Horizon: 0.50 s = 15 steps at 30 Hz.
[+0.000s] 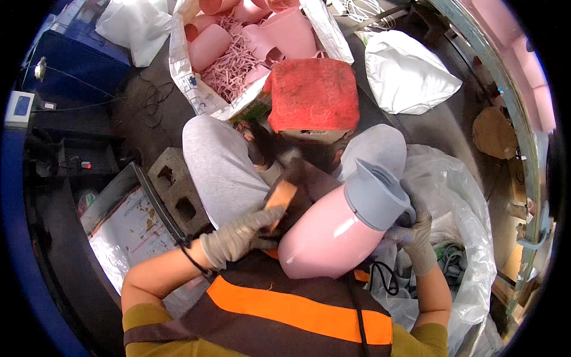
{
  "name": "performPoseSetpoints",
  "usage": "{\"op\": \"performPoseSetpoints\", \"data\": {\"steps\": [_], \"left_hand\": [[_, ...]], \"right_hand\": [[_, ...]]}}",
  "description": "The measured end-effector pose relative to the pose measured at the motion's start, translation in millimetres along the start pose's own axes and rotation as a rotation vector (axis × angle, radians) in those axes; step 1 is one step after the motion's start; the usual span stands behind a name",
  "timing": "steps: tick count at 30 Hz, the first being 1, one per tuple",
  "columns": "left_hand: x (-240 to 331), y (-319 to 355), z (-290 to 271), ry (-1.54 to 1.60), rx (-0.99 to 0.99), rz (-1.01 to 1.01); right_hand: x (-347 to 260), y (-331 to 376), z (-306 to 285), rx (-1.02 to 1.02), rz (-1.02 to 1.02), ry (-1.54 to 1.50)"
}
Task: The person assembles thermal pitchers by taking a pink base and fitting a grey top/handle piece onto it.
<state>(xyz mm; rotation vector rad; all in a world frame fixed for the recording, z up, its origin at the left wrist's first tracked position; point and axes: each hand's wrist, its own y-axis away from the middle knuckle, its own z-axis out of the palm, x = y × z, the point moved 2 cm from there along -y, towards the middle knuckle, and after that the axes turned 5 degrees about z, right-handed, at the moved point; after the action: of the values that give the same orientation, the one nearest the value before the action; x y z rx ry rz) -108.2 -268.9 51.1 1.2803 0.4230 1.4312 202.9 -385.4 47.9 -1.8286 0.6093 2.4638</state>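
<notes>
Head view: I watch from a distance as the person's right hand (420,229), in a thin grey glove, grasps the handle side of a glossy pink, rounded jug (330,241) topped by a grey spouted collar (376,191). The jug lies tilted above the lap, collar up and to the right; I judge the grip there keeps its smooth body from rolling. Left of the jug, the gloved left hand (235,239) clasps a tan, flat-sided block (281,199), its material unclear to me, apparently held by one end to leave the other bare. Beyond the jug sits a block draped in red cloth (312,92), perhaps covered as padding. Farther off, a white, open-topped sack (179,44) corrals pink plastic pieces (289,33). Right of the jug, a clear plastic bag (473,229) gapes within easy reach, grey pieces (453,262) inside.
</notes>
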Motion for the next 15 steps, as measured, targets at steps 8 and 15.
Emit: {"op": "performPoseSetpoints", "data": {"steps": [8, 15], "left_hand": [[23, -12, 35, 0.134, -0.154, 0.107], [173, -102, 32, -0.12, -0.212, 0.754]], "right_hand": [[-42, 18, 2, -0.06, -0.276, 0.43], [-113, -90, 42, 0.114, -0.829, 0.862]]}}
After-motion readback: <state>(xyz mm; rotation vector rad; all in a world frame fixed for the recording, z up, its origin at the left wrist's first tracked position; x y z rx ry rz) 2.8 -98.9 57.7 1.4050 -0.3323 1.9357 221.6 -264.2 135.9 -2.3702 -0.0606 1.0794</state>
